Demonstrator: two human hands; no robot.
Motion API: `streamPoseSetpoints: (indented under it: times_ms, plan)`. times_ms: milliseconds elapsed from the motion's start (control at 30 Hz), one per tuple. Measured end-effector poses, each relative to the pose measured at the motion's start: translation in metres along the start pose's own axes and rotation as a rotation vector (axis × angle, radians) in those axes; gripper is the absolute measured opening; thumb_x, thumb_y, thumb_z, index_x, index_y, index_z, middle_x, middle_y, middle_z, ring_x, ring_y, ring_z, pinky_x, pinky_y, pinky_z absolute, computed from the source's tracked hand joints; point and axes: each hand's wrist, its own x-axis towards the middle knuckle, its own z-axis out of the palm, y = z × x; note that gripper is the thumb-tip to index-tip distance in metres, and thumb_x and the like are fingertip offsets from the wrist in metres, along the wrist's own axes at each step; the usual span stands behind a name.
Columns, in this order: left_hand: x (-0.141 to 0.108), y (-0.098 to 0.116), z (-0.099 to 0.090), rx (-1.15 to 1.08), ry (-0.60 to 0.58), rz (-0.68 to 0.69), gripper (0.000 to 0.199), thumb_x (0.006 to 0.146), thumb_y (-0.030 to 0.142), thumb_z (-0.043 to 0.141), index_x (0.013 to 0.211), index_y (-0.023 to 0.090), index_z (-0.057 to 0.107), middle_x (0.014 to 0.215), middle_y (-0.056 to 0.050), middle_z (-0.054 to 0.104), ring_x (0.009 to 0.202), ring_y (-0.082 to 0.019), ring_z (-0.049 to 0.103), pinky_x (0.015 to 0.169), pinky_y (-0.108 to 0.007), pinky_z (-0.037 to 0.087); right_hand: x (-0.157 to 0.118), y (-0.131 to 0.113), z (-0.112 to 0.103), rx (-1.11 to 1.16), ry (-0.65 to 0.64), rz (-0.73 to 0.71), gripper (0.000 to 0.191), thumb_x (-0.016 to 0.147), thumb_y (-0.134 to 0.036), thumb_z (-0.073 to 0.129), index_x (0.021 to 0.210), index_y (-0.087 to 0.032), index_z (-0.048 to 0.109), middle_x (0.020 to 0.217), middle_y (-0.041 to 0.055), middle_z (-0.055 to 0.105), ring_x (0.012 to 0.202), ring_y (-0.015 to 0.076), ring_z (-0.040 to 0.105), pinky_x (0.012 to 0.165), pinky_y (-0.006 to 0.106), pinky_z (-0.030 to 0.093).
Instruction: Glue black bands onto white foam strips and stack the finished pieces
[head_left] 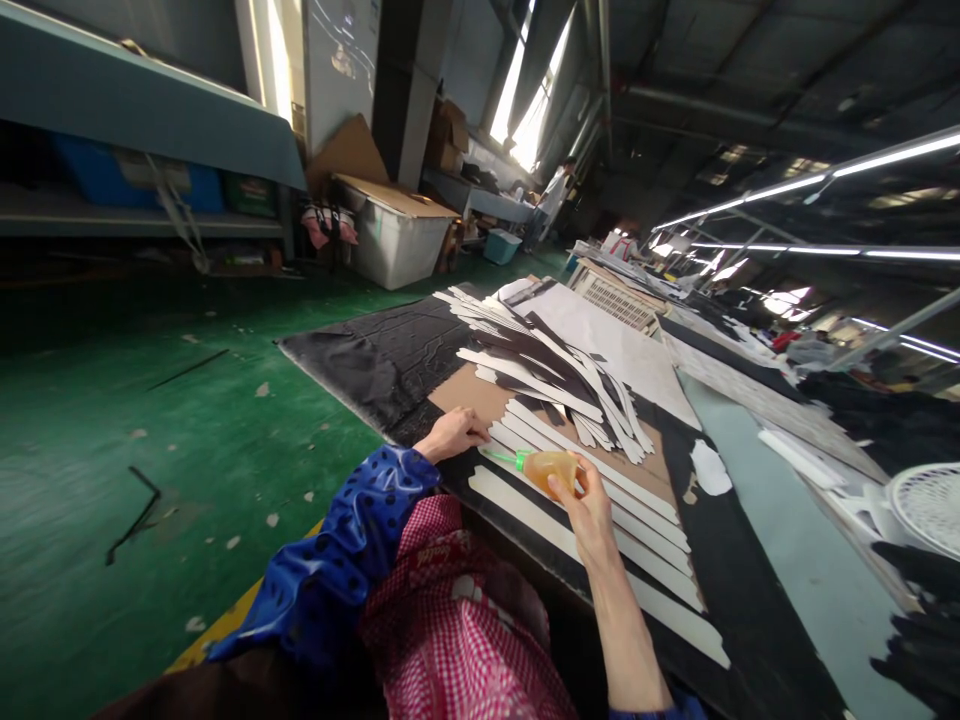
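Note:
An amber squeeze bottle [547, 471] with a green nozzle is gripped in my right hand [586, 500], tilted over long white strips [600, 535] laid side by side on a brown board [465, 393]. The nozzle points left, its tip close to the strips' left ends. My left hand [453, 434] rests at those left ends with its fingers bent together; whether it pinches a strip is too small to tell. Beyond both hands lies a loose pile of white and black strips [555, 365].
Black cloth [352, 355] covers the table around the board. A white piece [709, 468] lies to the right, near a white round basket [928, 505]. A beige crate [615, 302] stands farther back. A person [553, 200] is in the distance.

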Motion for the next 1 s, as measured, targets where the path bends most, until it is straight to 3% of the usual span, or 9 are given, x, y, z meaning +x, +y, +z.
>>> streamPoseSetpoints:
  times_ms: [433, 867, 1000]
  plan:
    - [-0.001, 0.003, -0.002, 0.009, 0.003, -0.002, 0.016, 0.075, 0.015, 0.067, 0.077, 0.026, 0.078, 0.083, 0.001, 0.072, 0.083, -0.017, 0.061, 0.078, -0.024, 0.043, -0.006, 0.004, -0.036, -0.104, 0.013, -0.026, 0.069, 0.058, -0.044, 0.081, 0.119, -0.023, 0.055, 0.122, 0.0073, 0.059, 0.098, 0.024, 0.061, 0.075, 0.034, 0.056]
    - [-0.001, -0.005, 0.003, 0.009, 0.01, -0.015, 0.011, 0.074, 0.019, 0.07, 0.078, 0.026, 0.078, 0.085, 0.0, 0.071, 0.084, -0.017, 0.06, 0.076, -0.023, 0.043, -0.01, -0.001, -0.053, -0.125, 0.052, -0.055, 0.065, 0.057, -0.042, 0.081, 0.115, -0.023, 0.057, 0.119, 0.0059, 0.061, 0.099, 0.0242, 0.061, 0.082, 0.037, 0.053]
    - [0.0, -0.003, 0.002, 0.009, 0.008, -0.015, 0.013, 0.075, 0.017, 0.069, 0.078, 0.026, 0.078, 0.084, 0.001, 0.072, 0.083, -0.016, 0.06, 0.078, -0.024, 0.044, -0.007, 0.0, -0.048, -0.123, 0.05, -0.085, 0.065, 0.059, -0.043, 0.08, 0.116, -0.023, 0.057, 0.119, 0.0055, 0.061, 0.101, 0.0249, 0.06, 0.084, 0.038, 0.052]
